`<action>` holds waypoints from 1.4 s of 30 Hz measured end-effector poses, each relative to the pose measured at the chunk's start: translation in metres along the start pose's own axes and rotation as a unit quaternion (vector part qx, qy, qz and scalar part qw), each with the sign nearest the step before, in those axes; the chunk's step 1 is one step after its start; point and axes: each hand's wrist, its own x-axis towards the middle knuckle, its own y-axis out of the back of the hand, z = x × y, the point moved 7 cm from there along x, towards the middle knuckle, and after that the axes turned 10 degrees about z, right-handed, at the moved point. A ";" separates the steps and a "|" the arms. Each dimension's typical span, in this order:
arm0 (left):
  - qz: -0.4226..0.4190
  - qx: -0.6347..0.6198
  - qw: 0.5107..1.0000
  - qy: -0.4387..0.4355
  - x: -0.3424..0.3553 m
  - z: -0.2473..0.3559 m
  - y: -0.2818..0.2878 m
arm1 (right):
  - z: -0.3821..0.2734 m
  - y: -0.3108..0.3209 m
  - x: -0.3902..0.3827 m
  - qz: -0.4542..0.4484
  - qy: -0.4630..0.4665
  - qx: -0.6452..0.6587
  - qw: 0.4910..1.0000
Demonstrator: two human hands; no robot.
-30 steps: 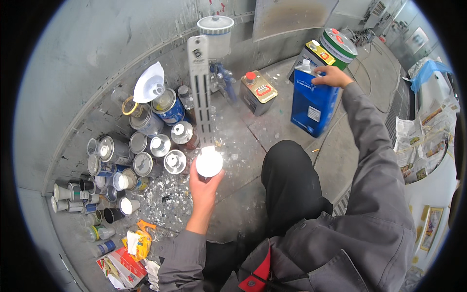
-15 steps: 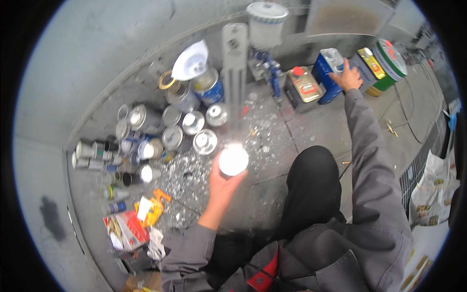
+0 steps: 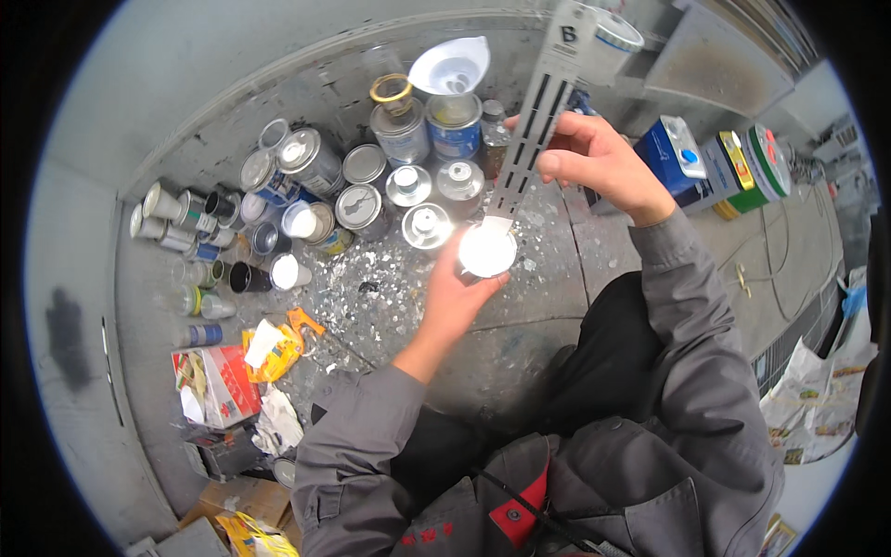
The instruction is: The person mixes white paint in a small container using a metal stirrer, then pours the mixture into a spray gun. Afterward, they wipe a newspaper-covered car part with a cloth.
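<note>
Left hand (image 3: 452, 295): fingers curled about the cup (image 3: 487, 251), gripping its side.
Cup: held above the flecked floor (image 3: 371, 292), just beside the silver-topped cans; its bright face is washed out, so fill cannot be judged.
Slotted stick (image 3: 535, 111): stands tilted, lower end at the cup, upper end leaning away from the person.
Right hand (image 3: 605, 172): thumb and fingers parted around the stick's middle; whether they pinch it cannot be told.
Tipping risk: a knock against the tall stick could lever the light-looking cup over.
Dropping risk: a slackened left grip could let the cup fall.
Snagging risk: leftward drift could strike the nearest can (image 3: 426, 226).
</note>
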 end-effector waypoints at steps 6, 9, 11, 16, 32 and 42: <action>0.031 -0.039 0.999 -0.016 0.007 0.009 0.036 | -0.013 -0.058 0.031 0.048 -0.033 -0.036 0.998; 0.055 -0.045 0.997 -0.026 0.010 0.014 0.053 | -0.020 -0.086 0.031 0.043 0.006 -0.071 0.997; 0.069 -0.047 0.996 -0.031 0.011 0.016 0.062 | -0.024 -0.106 0.029 -0.004 0.042 -0.171 0.984; 0.083 -0.056 0.995 -0.031 0.010 0.021 0.075 | -0.047 -0.133 0.017 0.007 0.174 -0.212 0.962; 0.085 -0.070 0.993 -0.029 0.009 0.020 0.070 | -0.030 -0.116 0.023 0.082 0.087 -0.200 0.972; 0.062 -0.057 0.996 -0.027 0.013 0.020 0.062 | -0.027 -0.116 0.021 0.085 0.115 -0.159 0.977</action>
